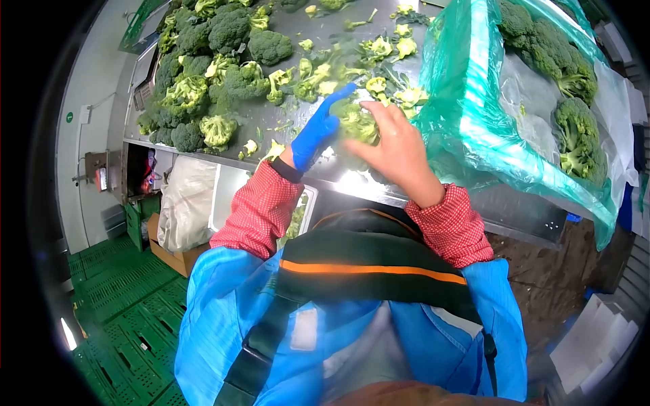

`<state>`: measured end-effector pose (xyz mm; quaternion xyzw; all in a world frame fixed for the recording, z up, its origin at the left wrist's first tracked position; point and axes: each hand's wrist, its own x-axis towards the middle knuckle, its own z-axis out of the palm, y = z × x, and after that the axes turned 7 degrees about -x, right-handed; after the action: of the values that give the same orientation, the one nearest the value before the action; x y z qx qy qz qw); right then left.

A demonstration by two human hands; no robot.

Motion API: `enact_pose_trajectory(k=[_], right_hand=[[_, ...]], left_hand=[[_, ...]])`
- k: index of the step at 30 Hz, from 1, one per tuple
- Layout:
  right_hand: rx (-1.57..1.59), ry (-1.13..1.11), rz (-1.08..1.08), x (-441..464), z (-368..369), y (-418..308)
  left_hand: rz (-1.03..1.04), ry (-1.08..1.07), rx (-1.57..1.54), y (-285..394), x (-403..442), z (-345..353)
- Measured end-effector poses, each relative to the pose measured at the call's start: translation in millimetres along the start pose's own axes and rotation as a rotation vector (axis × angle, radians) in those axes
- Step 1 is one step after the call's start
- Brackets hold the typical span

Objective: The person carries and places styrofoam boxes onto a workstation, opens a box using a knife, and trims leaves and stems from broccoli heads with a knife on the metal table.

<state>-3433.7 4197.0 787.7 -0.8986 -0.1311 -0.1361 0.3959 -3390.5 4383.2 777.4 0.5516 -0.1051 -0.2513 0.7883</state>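
Note:
My left hand [317,132], in a blue glove, hovers at the front edge of the metal table [267,125]. Its fingers are stretched out towards the right. Facing it is my bare right hand [396,145], with thumb and fingers apart and curved. In the gap between the two hands is a pale green broccoli piece [357,123], smeared by motion; neither hand is visibly closed on it. Broccoli trimmings [313,81] lie just beyond my left hand. More yellowish cut pieces [409,97] lie beyond my right fingers.
A heap of broccoli heads [227,30] covers the table's left side. At the right stands a crate lined with green plastic film [467,101], holding broccoli heads [579,135]. Below the table edge are a white bin [227,193] and a cardboard box [172,254]. Green slatted flooring [128,311] lies left.

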Motion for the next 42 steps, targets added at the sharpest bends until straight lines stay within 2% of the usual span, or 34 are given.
enact_pose_trajectory(k=[1, 2, 6, 9, 10, 11, 13, 14, 16, 18, 20, 23, 26, 29, 30, 32, 33, 34, 36, 38, 39, 40, 42], right_hand=[[0.031, 0.02, 0.016, 0.2, 1.5, 2.0], [0.062, 0.04, 0.032, -0.2, 3.2, 3.8], [0.17, 0.133, 0.059, -3.7, 18.2, 23.4], [0.827, -0.128, 0.581, -5.1, 13.6, 34.3], [0.934, 0.065, 0.69, -1.9, 17.5, 40.7], [0.84, 0.029, 0.712, -1.9, 16.4, 54.5], [0.357, -0.068, 0.405, -8.0, 9.1, 51.5], [0.225, -0.031, 0.203, -12.9, 9.5, 50.8], [-0.039, 0.048, -0.206, -19.1, 10.7, 46.6], [-0.222, -0.055, -0.206, -24.3, -7.0, 28.0], [-0.402, -0.138, -0.22, -25.8, -11.8, 21.7], [-0.51, -0.175, -0.251, -19.9, -9.2, 21.2], [-0.59, -0.164, -0.158, -19.2, 1.2, 27.4], [-0.191, -0.111, 0.331, -34.7, 25.2, 60.8], [-0.114, -0.079, 0.367, -35.1, 21.1, 62.6], [-0.036, -0.071, 0.161, -31.1, 24.6, 51.9], [0.003, -0.061, 0.06, -29.5, 28.4, 44.9], [0.041, -0.167, 0.135, -26.3, 34.0, 37.1], [0.072, -0.132, 0.1, -10.0, 37.8, 16.9], [0.149, -0.083, 0.031, 7.0, 35.9, 2.2], [0.123, -0.138, 0.061, 7.5, 38.3, 2.4], [0.093, -0.188, 0.094, 3.8, 39.9, 8.8], [0.049, -0.263, 0.152, -10.1, 49.2, 23.7]], left_hand=[[0.06, 0.001, 0.03, -2.3, 0.0, 3.5], [0.035, 0.04, 0.064, -5.1, -3.4, 7.0], [0.222, 0.071, 0.578, -23.0, -8.6, 2.6], [0.018, 0.115, 0.146, -24.6, -12.1, -7.5], [-0.026, 0.081, -0.067, -20.1, -14.5, -6.9], [-0.07, 0.071, -0.125, -12.9, -16.4, -7.4], [-0.154, 0.052, -0.24, 3.6, -21.1, -11.8], [-0.15, 0.105, -0.138, 14.2, -24.6, -9.3], [-0.284, 0.183, -0.146, 29.6, -27.5, -13.2], [-0.375, 0.295, -0.113, 39.9, -28.5, -20.4], [-0.382, 0.267, -0.08, 40.2, -29.0, -35.0], [-0.457, 0.289, 0.024, 35.3, -30.7, -56.9], [-0.536, 0.296, 0.043, 47.4, -31.2, -54.2], [-0.484, 0.329, 0.062, 51.3, -37.0, -64.9], [-0.457, 0.342, 0.046, 47.2, -41.8, -77.4], [-0.436, 0.349, 0.0, 31.1, -48.7, -99.3], [-0.448, 0.286, 0.008, 31.1, -49.5, -97.9], [-0.453, 0.218, 0.018, 31.6, -45.5, -92.6], [-0.382, 0.048, 0.054, 48.3, -33.7, -56.5], [-0.296, 0.13, 0.32, 42.8, -31.4, -64.5], [-0.258, 0.176, 0.456, 44.8, -35.1, -70.4], [-0.299, 0.307, 0.461, 58.0, -39.2, -67.5], [-0.097, 0.448, 0.851, 56.0, -49.9, -114.2]])
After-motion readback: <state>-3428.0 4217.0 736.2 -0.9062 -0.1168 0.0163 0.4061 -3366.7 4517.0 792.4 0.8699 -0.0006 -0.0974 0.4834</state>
